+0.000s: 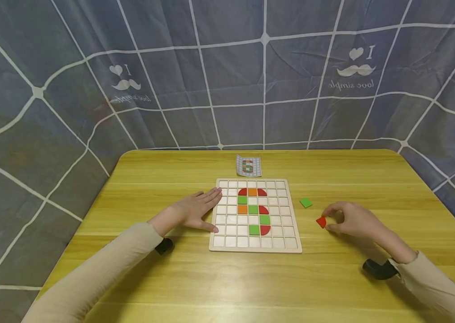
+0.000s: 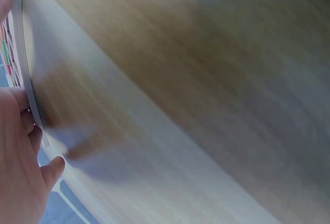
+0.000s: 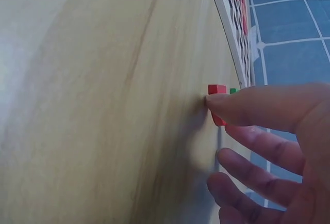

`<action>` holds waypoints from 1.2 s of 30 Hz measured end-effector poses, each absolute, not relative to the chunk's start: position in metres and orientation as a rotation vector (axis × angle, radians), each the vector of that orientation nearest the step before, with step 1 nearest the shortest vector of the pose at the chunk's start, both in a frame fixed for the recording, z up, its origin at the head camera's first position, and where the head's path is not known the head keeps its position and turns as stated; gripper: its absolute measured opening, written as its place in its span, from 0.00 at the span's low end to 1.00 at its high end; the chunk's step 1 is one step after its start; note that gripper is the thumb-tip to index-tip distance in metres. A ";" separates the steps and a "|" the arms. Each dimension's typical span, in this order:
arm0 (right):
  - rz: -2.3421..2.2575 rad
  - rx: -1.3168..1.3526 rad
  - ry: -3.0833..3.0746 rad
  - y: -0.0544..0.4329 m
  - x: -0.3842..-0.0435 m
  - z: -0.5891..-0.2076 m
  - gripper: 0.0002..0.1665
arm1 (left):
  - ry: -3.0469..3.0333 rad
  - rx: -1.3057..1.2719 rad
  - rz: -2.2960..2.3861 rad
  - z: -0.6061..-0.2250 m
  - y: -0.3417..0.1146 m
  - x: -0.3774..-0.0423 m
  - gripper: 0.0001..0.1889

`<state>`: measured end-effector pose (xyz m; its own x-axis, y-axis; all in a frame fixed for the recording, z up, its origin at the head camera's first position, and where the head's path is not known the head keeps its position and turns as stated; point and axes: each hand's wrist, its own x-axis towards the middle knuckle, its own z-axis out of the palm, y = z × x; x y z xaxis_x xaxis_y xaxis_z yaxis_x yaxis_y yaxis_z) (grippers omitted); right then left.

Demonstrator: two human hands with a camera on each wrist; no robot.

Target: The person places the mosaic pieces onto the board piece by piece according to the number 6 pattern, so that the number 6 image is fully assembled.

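Observation:
A wooden grid board [image 1: 230, 242] lies flat on the table, with red quarter-round tiles and green and orange square tiles set in several of its cells. At the board's left edge my left hand [image 1: 195, 210] rests with fingers straight, fingertips and thumb on the rim. Right of the board, my right hand [image 1: 350, 218] pinches a red quarter-round tile [image 1: 321, 222] between thumb and forefinger, close over the tabletop. In the right wrist view the thumb covers part of this red tile [image 3: 217, 88]. Between board and right hand lies a loose green square tile [image 1: 306, 202].
Behind the board a small printed pattern card [image 1: 254, 173] shows a similar coloured figure on a grid. The wooden table [image 1: 163, 172] ends at a grey-blue curtain [image 1: 235, 80] with white lines. Dark wrist-camera mounts [image 1: 378, 269] sit under both wrists.

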<state>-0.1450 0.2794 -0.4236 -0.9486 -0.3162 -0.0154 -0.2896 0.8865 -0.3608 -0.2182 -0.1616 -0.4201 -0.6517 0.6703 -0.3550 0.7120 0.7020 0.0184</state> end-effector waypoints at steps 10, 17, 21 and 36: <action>-0.618 -0.440 2.976 0.272 -0.142 -0.422 0.09 | 2.574 1.076 -0.181 -0.419 -0.161 -0.219 0.55; -0.640 -0.524 2.974 0.268 -0.141 -0.424 0.10 | 2.572 1.072 -0.169 -0.418 -0.161 -0.218 0.55; -0.644 -0.558 2.972 0.267 -0.143 -0.425 0.13 | 2.572 1.083 -0.163 -0.418 -0.161 -0.218 0.55; -0.773 -0.903 2.687 0.278 -0.156 -0.423 0.18 | 2.576 1.076 -0.152 -0.418 -0.161 -0.217 0.55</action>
<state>-0.1560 0.2782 -0.4227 -0.7926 -0.6093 -0.0244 -0.5031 0.6760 -0.5385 -0.2170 -0.1615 -0.4179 -0.6533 0.6697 -0.3533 0.7066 0.7069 0.0333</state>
